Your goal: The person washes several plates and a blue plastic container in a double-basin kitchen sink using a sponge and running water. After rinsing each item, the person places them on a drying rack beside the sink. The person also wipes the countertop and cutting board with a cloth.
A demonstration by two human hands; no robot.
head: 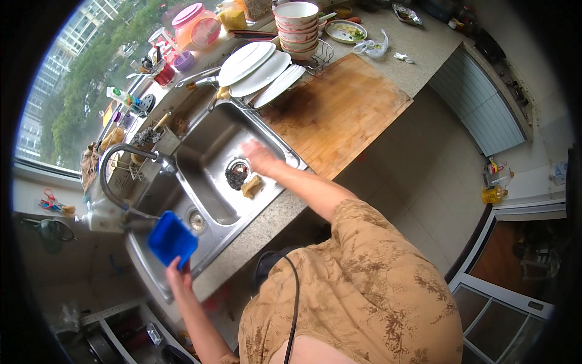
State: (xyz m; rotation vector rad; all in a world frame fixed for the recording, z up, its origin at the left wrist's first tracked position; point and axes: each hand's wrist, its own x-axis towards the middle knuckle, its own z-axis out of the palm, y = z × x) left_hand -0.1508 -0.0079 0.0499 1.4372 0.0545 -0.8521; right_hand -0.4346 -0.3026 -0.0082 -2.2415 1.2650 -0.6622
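A blue plastic container [172, 241] is held at its near edge by my left hand [181, 273], above the smaller basin of the steel sink [218, 248]. My right hand [260, 157] reaches over the larger basin; it is blurred and seems to hold nothing. Below it, a dark scouring pad [236, 178] lies at the drain [240, 166], where some scraps sit. A tan sponge or cloth piece [251, 186] rests beside the pad. The curved faucet [109, 168] reaches over the smaller basin, its spout end close to the blue container.
A wooden cutting board [350, 109] lies right of the sink. Behind it, a wire rack [325, 57] holds white plates [254, 68] and stacked bowls [297, 29]. A plate with food [346, 32] stands farther back. Bottles and utensils line the windowsill.
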